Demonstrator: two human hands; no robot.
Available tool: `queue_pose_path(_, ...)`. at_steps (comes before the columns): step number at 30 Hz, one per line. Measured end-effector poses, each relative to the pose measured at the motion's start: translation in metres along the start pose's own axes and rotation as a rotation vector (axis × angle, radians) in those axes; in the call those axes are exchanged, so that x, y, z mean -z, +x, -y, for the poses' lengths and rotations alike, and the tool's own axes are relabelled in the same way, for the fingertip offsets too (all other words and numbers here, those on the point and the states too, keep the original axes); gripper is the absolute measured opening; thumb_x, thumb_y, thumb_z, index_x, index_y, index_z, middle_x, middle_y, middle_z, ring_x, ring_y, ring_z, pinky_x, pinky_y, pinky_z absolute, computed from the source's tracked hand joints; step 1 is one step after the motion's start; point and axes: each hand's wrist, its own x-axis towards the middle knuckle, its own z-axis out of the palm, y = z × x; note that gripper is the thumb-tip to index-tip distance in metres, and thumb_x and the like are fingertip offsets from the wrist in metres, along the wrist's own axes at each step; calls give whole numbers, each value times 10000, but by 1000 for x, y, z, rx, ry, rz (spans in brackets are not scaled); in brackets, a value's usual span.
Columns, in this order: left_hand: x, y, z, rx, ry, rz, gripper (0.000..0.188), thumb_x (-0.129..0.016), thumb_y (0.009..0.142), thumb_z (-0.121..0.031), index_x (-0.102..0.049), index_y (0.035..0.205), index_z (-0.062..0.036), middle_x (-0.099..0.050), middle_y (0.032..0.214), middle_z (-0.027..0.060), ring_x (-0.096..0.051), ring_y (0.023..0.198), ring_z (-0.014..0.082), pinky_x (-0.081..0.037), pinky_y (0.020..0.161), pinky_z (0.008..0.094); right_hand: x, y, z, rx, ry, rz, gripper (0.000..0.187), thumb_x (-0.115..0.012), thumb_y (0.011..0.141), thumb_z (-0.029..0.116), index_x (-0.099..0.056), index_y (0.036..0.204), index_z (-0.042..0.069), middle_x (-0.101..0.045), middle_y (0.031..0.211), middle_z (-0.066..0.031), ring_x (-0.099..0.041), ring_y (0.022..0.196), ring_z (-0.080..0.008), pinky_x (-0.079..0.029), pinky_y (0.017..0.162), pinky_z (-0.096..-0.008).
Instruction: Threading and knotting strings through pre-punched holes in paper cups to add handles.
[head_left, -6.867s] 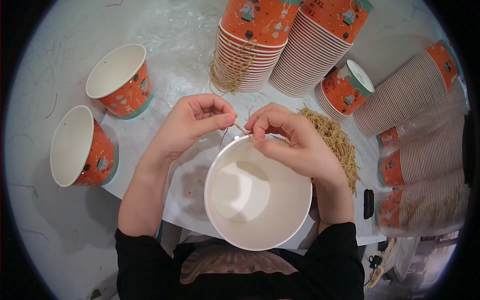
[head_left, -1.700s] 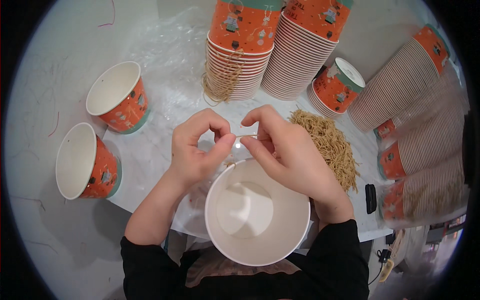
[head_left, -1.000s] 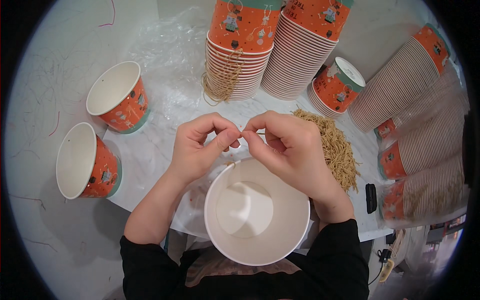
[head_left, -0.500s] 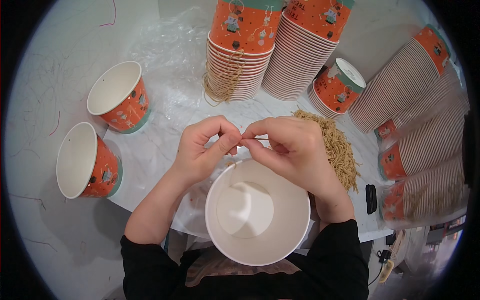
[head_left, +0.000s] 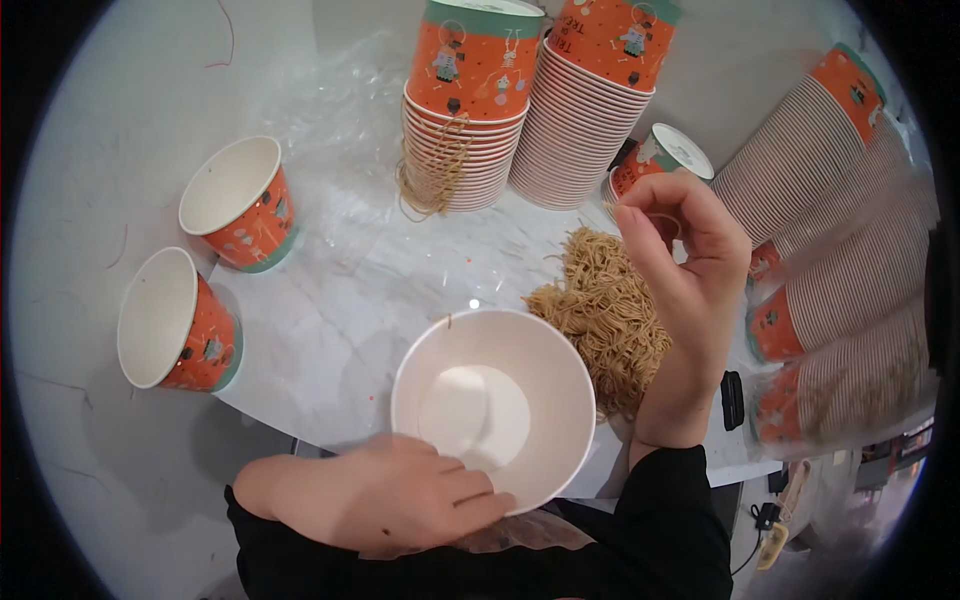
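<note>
A white-lined paper bucket stands in front of me, its mouth facing up. A short bit of tan cord shows at its far-left rim. My left hand lies across the near-left rim, its fingers bent along the bucket's edge; the thumb is hidden. To the right of the bucket, my right hand is raised, thumb and forefinger pinched on a thin tan cord. Beneath and beside that hand spreads a pile of tan cords.
Two orange printed buckets stand at the left. Tall bucket stacks rise at the back, one draped with looped cords. More nested stacks line the right side. A small black object lies near the table's right edge.
My hands have parted. The left dropped from the cord to the bucket's near rim; the right rose to the right, still pinching. The bucket appears slightly farther left.
</note>
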Motion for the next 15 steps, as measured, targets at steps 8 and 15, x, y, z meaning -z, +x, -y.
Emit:
queue_pose_path(8,55,34,14,531,-637,-689,302,-701,801,23,-644,1096,3,-683,900,13,-631,813,48,-491,724,206,19,-10,17,238,-16,163,124,-686,770,-79,-640,874,-28,-624,839,-58,-637,746,-123,-523,656,-238)
queue_pose_path(15,64,45,35,515,-807,-744,399,-672,781,12,-534,1155,-15,-635,1031,13,-615,967,58,-472,852,210,19,-13,16,355,-133,266,175,-710,711,-49,-649,864,10,-689,891,-103,-710,856,-232,-558,721,-310)
